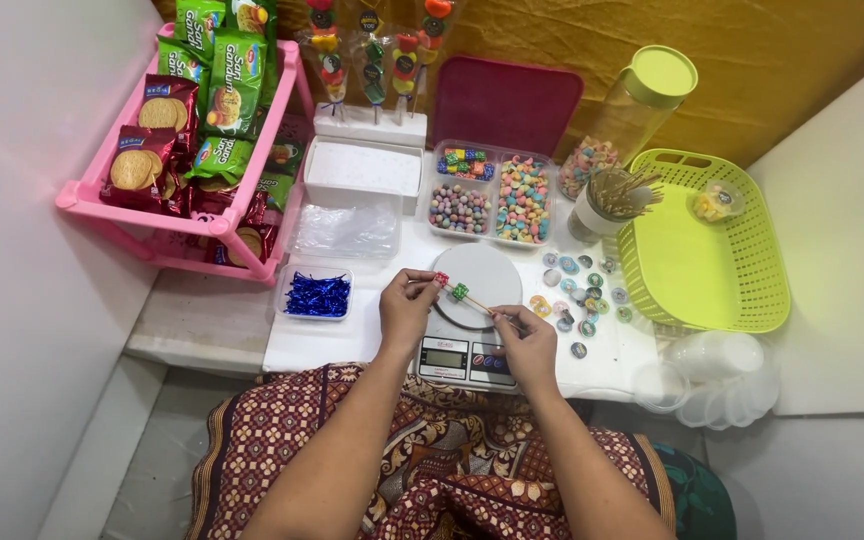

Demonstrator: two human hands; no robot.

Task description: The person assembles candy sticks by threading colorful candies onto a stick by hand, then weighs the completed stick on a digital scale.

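My left hand (407,305) pinches the upper end of a thin wooden skewer (474,300), next to a red candy (441,279) threaded on it. A green candy (460,291) sits a little further down the stick. My right hand (525,340) grips the skewer's lower end. Both hands hover over a small white kitchen scale (472,320) with a round platform. Behind the scale stands a clear divided tray (497,195) of coloured candies.
A pink rack (177,220) of biscuit packets stands at left, a dish of blue twist ties (317,295) beside the scale. Finished candy skewers (372,60) stand in a white block. At right are a green basket (712,240), a cup of skewers (612,200), a jar (632,110), scattered ring candies (582,295).
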